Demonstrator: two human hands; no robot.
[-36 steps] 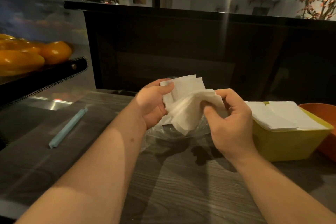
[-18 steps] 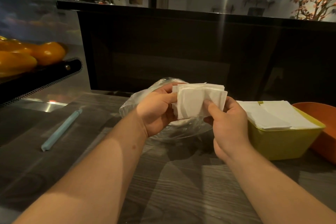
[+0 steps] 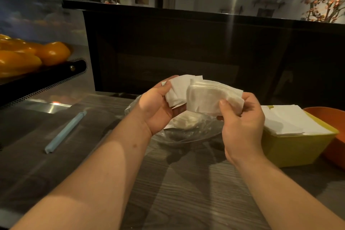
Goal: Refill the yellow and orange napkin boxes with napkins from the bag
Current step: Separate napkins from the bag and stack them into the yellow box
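At mid-frame, both the left hand point(image 3: 158, 107) and right hand point(image 3: 240, 119) pinched a limp, light napkin stack point(image 3: 203, 95), seemingly best gripped across its edges

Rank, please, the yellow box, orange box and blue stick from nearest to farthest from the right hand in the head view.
1. yellow box, directly right of the right hand.
2. orange box, beyond it, right edge.
3. blue stick, far left.
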